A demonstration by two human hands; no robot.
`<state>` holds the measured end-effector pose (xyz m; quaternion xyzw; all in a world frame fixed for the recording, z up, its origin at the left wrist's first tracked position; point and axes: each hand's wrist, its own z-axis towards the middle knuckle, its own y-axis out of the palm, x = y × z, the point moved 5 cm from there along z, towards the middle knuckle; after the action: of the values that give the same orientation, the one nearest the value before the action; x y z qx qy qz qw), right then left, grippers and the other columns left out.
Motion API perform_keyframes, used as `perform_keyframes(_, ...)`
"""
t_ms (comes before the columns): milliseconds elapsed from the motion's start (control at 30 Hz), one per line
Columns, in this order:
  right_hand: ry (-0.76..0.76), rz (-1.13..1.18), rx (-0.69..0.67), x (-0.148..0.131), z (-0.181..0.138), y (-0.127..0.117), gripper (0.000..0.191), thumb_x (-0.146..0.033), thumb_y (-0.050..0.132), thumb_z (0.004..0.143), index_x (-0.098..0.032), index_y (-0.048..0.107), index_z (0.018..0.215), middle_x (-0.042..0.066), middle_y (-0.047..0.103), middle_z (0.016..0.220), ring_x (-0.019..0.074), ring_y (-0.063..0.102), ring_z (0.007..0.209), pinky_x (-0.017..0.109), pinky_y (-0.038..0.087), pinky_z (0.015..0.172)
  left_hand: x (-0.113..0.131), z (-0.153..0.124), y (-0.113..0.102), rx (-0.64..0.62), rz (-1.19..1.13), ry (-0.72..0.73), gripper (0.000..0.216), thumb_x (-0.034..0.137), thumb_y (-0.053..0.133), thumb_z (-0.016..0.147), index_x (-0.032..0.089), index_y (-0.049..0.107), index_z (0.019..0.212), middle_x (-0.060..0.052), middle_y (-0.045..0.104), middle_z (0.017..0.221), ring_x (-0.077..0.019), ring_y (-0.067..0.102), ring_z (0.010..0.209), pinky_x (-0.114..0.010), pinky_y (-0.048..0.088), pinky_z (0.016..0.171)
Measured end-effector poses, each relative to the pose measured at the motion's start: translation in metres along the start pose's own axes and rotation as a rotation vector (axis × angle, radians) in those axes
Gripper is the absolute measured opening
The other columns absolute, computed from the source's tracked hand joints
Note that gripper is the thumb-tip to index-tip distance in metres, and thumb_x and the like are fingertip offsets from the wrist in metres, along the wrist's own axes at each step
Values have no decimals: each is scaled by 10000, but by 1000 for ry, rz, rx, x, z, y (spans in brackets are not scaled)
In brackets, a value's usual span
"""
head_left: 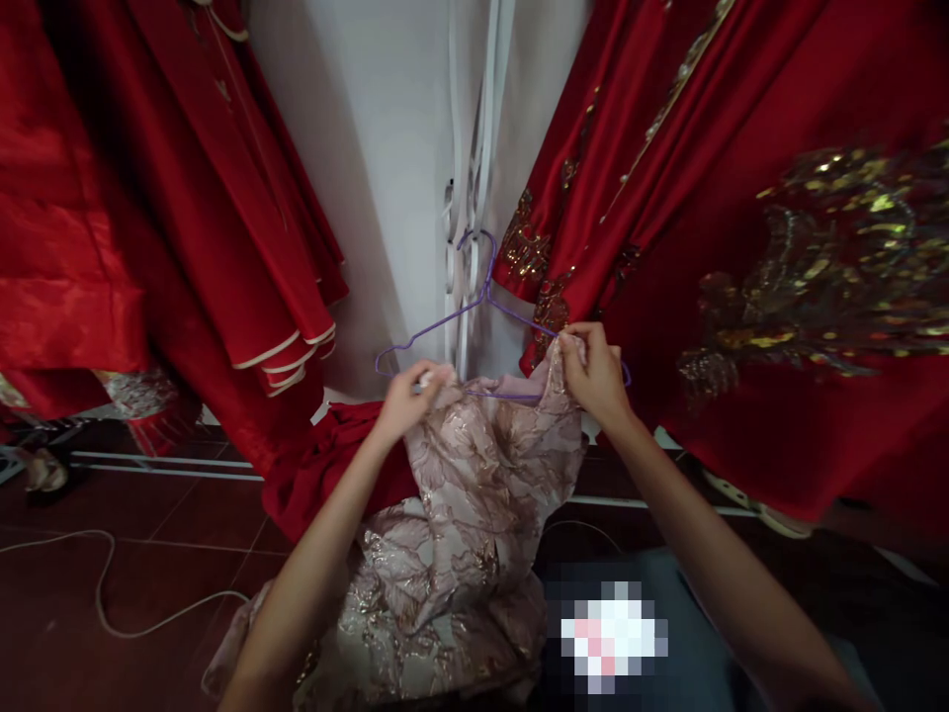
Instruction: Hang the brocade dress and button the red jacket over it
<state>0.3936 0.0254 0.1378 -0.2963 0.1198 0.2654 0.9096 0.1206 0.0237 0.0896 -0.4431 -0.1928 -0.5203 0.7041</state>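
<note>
A pale pink dress [481, 475] with a shiny floral pattern hangs in front of me, its lower part bunched toward my lap. My left hand [415, 398] pinches the upper edge of the dress on the left. On the other side, my right hand [593, 371] grips the opposite shoulder edge, fingers closed on the fabric. A purple hanger [445, 321] sits behind and partly inside the neckline. Its hook is up against the white metal straps or rails on the wall; whether it hangs from them I cannot tell. The hanger's ends show beyond both hands.
Red garments [244, 198] hang at the left, and red gowns [741, 227] with gold sequins at the right. Red cloth [333, 465] lies beside the dress. A white cable [111, 583] runs over the dark tiled floor. Pale shoes [782, 519] stand under the right gowns.
</note>
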Motion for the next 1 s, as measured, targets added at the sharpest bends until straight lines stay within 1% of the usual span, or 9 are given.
perform_keyframes(67,7,10,9,4,1,-3,245,-419,417,880,-230,531,986,34,652,888,206,600,768,382,411,805,-32,-6,-40,216,122,-113,411,527,428,837,157,596,779,-1,591,701,-118,506,655,-210,378,614)
perform_keyframes(133,14,26,2,8,4,-4,248,-435,432,870,-236,533,979,31,655,879,206,603,765,375,416,799,-64,-15,-68,292,260,-229,429,553,451,811,159,595,725,8,560,618,-116,480,594,-215,347,558)
perform_keyframes(200,20,53,-13,10,6,-4,245,-442,437,866,-244,533,974,22,656,864,205,606,758,368,424,781,-91,-23,-83,299,328,-310,447,571,454,796,160,600,697,10,550,577,-116,465,557,-221,331,531)
perform_keyframes(300,31,89,-18,13,8,-2,235,-438,443,861,-249,535,966,17,651,841,198,605,730,350,436,739,-115,-28,-85,216,278,-318,465,573,439,793,155,625,707,-4,592,603,-130,503,584,-227,364,547)
perform_keyframes(400,35,97,-16,14,9,-2,225,-434,460,851,-251,539,956,16,652,844,193,603,719,339,442,722,-122,-29,-85,229,146,-268,467,556,434,799,147,654,848,-38,676,795,-160,585,731,-242,438,663)
perform_keyframes(500,35,92,-21,15,12,-4,211,-429,472,843,-255,542,943,11,652,831,190,607,717,336,446,722,-123,-30,-89,285,69,-242,462,534,465,792,142,653,950,-73,685,976,-186,612,876,-275,461,792)
perform_keyframes(600,31,79,-19,15,14,-6,202,-423,477,842,-261,546,939,9,653,832,191,610,722,345,442,740,-122,-31,-92,280,75,-233,442,513,485,788,137,661,940,-90,683,981,-193,619,894,-285,467,806)
perform_keyframes(800,28,74,-16,17,13,-5,228,-439,472,843,-254,550,953,10,654,812,191,604,679,362,439,737,-121,-39,-95,264,221,-213,390,462,469,810,151,670,929,-91,676,939,-196,611,883,-301,461,811)
perform_keyframes(1000,34,82,-17,17,16,-6,219,-449,481,838,-264,552,929,6,657,803,198,610,691,366,444,727,-120,-39,-100,281,222,-208,386,461,460,821,162,665,951,-86,668,988,-203,604,934,-313,455,848)
